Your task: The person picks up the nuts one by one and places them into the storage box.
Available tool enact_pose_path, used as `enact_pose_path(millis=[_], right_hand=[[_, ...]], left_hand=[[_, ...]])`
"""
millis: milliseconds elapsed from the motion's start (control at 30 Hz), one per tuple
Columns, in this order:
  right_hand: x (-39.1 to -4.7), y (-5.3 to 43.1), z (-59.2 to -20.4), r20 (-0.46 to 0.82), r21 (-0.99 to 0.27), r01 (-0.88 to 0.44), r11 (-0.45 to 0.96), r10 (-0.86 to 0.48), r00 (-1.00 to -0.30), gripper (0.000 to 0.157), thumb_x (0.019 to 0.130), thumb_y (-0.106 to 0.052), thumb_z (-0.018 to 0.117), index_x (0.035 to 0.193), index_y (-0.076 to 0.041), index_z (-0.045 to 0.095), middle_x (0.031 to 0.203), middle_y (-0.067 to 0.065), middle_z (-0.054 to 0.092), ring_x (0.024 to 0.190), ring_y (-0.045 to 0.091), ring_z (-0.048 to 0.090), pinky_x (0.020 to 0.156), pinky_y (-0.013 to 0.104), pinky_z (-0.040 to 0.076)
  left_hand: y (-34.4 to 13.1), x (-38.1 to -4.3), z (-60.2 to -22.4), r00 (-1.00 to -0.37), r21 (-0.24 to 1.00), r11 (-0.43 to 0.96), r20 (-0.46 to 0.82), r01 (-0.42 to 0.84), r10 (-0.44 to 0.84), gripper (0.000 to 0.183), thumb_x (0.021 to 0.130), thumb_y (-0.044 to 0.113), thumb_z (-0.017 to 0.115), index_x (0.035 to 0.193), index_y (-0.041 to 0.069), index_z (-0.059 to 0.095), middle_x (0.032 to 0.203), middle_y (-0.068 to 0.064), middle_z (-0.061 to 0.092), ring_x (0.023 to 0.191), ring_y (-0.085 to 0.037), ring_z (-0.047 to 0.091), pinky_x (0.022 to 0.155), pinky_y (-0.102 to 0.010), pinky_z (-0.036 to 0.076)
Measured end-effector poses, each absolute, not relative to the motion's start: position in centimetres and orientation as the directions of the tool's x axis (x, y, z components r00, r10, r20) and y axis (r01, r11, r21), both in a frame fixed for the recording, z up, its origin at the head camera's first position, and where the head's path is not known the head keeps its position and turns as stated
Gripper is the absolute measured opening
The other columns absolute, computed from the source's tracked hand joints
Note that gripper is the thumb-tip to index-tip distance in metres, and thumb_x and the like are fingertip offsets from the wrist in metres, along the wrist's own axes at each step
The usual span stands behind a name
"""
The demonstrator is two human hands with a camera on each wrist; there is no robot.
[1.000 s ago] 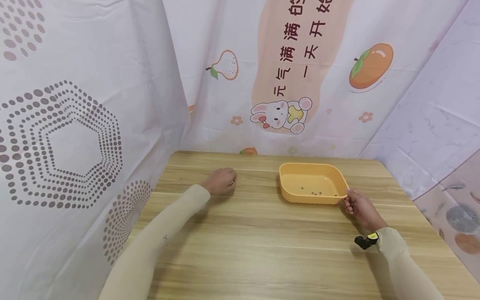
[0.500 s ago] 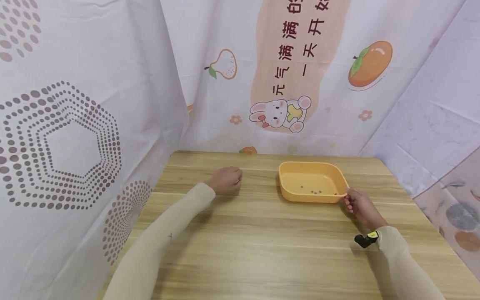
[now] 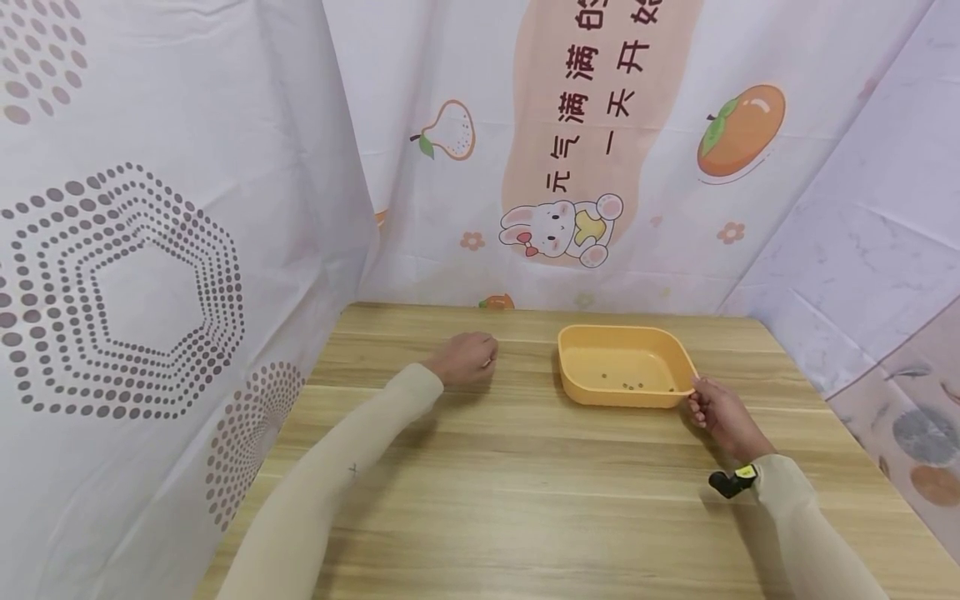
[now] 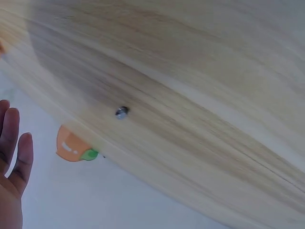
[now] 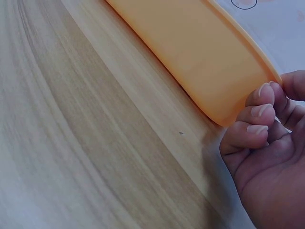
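Observation:
A yellow-orange plastic tray (image 3: 622, 367) stands at the back right of the table, with several small dark pieces scattered on its floor. My right hand (image 3: 723, 418) pinches its near right corner by the rim; the right wrist view shows the other fingers curled beside the tray wall. Left of the tray, my left hand (image 3: 467, 358) is low over the tabletop, its fingertips turned away from the head camera. The left wrist view shows a few loosely bent fingers and a small shiny metal piece like a nut (image 4: 122, 112) on the wood. I cannot tell whether thumb and forefinger hold something.
The wooden table (image 3: 525, 483) ends at a white printed curtain (image 3: 420, 225) along the back. More cloth hangs close on the left (image 3: 292, 250) and on the right. A small black camera (image 3: 731, 483) sits at the right wrist.
My left hand has moved steadily to the right, closer to the tray. The right hand and the tray have stayed in place.

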State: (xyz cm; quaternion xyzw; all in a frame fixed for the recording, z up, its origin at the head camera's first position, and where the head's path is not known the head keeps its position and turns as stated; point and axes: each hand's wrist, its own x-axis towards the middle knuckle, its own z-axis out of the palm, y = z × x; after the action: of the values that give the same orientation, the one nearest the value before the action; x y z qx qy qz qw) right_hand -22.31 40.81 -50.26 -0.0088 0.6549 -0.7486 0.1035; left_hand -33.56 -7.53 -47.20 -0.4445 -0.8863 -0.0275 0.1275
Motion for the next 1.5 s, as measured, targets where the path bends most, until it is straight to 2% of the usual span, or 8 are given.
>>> enact_pose_path(millis=[367, 633, 1067, 1500], right_hand=[[-22.0, 40.5, -49.8, -0.122, -0.981, 0.143, -0.128, -0.163, -0.979, 0.028, 0.105, -0.024, 0.036, 0.085, -0.007, 0.047, 0.069, -0.002, 0.052, 0.056, 0.007, 0.045, 0.049, 0.021, 0.040], [-21.7, 40.1, -49.2, -0.137, -0.982, 0.157, -0.109, -0.166, -0.977, 0.028, 0.104, -0.024, 0.037, 0.090, -0.001, 0.046, 0.071, 0.000, 0.051, 0.057, 0.010, 0.045, 0.050, 0.022, 0.040], [-22.4, 40.6, -50.2, -0.114, -0.981, 0.137, -0.137, -0.164, -0.980, 0.031, 0.105, -0.021, 0.033, 0.080, -0.008, 0.047, 0.067, -0.002, 0.052, 0.054, 0.008, 0.045, 0.048, 0.021, 0.039], [-22.4, 40.8, -50.1, -0.119, -0.980, 0.143, -0.140, -0.167, -0.979, 0.031, 0.104, -0.024, 0.036, 0.082, -0.006, 0.047, 0.067, -0.001, 0.053, 0.054, 0.008, 0.046, 0.048, 0.021, 0.041]], left_hand=[[-5.9, -33.7, -46.8, -0.542, -0.075, 0.577, 0.265, 0.813, 0.798, 0.009, 0.089, 0.017, 0.055, 0.089, 0.012, 0.063, 0.083, 0.004, 0.059, 0.073, -0.006, 0.054, 0.064, -0.021, 0.047], [-4.7, -33.7, -46.8, -0.510, -0.094, 0.554, 0.288, 0.827, 0.811, 0.008, 0.088, 0.017, 0.055, 0.087, 0.013, 0.063, 0.081, 0.005, 0.058, 0.070, -0.006, 0.053, 0.062, -0.021, 0.047], [-3.3, -33.2, -46.3, -0.518, -0.077, 0.551, 0.253, 0.831, 0.817, 0.011, 0.090, 0.017, 0.051, 0.088, 0.013, 0.062, 0.084, 0.003, 0.058, 0.071, -0.007, 0.051, 0.063, -0.022, 0.045], [-1.7, -33.5, -46.6, -0.512, -0.059, 0.541, 0.250, 0.839, 0.822, 0.011, 0.089, 0.021, 0.053, 0.089, 0.015, 0.062, 0.086, 0.005, 0.058, 0.075, -0.007, 0.053, 0.065, -0.022, 0.046]])
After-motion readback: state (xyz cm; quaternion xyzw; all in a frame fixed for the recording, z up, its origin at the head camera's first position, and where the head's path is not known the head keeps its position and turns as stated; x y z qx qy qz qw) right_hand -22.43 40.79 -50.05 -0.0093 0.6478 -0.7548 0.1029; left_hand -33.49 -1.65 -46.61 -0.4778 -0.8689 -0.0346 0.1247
